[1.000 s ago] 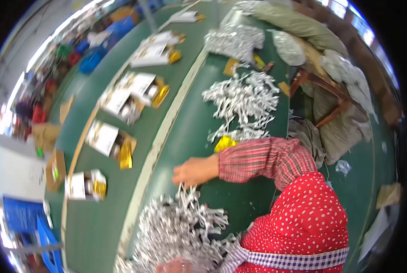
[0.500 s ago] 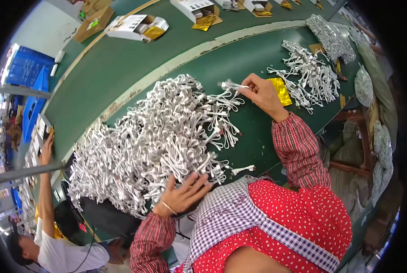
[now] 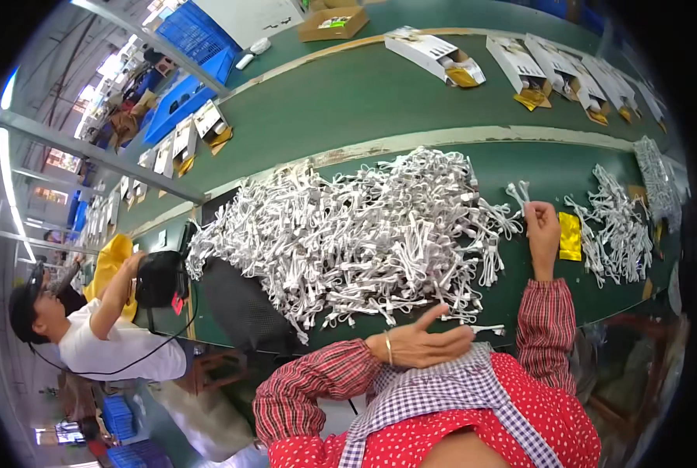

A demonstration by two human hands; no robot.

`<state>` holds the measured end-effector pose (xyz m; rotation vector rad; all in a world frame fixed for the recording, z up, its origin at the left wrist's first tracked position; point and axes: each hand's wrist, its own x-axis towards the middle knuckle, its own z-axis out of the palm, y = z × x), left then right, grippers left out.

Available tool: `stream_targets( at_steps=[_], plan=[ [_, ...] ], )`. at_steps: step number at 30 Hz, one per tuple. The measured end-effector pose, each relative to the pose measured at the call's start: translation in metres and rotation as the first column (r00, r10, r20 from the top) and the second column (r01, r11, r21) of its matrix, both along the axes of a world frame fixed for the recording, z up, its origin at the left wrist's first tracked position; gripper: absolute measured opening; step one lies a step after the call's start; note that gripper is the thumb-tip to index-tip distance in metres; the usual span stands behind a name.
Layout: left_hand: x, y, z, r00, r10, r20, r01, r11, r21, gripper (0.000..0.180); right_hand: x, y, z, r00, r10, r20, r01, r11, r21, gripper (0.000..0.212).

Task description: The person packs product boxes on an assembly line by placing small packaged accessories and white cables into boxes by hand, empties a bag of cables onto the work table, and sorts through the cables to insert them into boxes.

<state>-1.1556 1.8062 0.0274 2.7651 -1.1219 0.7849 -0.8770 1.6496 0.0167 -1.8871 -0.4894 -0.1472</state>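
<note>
A large heap of short white cables (image 3: 364,234) lies on the green table in front of me. To the right of the heap, my right hand (image 3: 544,234) pinches a folded white cable (image 3: 517,190), whose ends stick up past the fingertips. My left hand (image 3: 422,342) is at the table's near edge, in front of the checked apron. Its fingers are stretched out and I see nothing in it. A single white cable (image 3: 487,330) lies just beyond its fingertips. Beside my right hand is a flat gold packet (image 3: 570,236).
A smaller cable pile (image 3: 620,226) and a clear plastic bag (image 3: 658,183) lie at the right. Open white boxes (image 3: 434,56) stand on the green belt (image 3: 325,101) beyond. At the left, a co-worker (image 3: 114,335) reaches to a black bag (image 3: 161,278).
My view has swung left, so the table appears farther right. My left hand has drawn back from the heap toward the apron. My right hand keeps its cable. The co-worker's arm has come back from the boxes.
</note>
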Motion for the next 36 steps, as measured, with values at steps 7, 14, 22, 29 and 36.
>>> stream_targets(
  at_steps=[7,14,22,29,36],
  plan=[
    [0.043,-0.015,-0.006,0.929,-0.019,-0.369,-0.038,0.988,-0.147,0.043,-0.005,0.022,0.005,0.997,0.03,-0.069,-0.03,1.0,0.008,0.015],
    [0.08,-0.019,-0.024,0.947,0.266,-0.178,-0.317,0.852,-0.416,0.036,0.006,0.014,-0.005,0.997,0.05,-0.063,-0.051,0.998,-0.025,0.016],
    [0.086,-0.015,-0.027,0.926,0.376,0.006,-0.329,0.816,-0.476,0.031,0.016,0.065,0.002,0.96,0.24,-0.147,-0.243,0.97,0.002,0.012],
    [0.096,-0.006,-0.022,0.949,0.309,0.068,-0.229,0.82,-0.525,0.021,0.035,0.091,-0.015,0.923,0.379,-0.074,-0.36,0.913,0.192,0.017],
    [0.1,-0.003,-0.009,0.988,0.142,0.056,-0.076,0.779,-0.622,0.014,0.033,0.082,0.004,0.944,0.242,-0.225,-0.205,0.963,0.177,0.018]
  ],
)
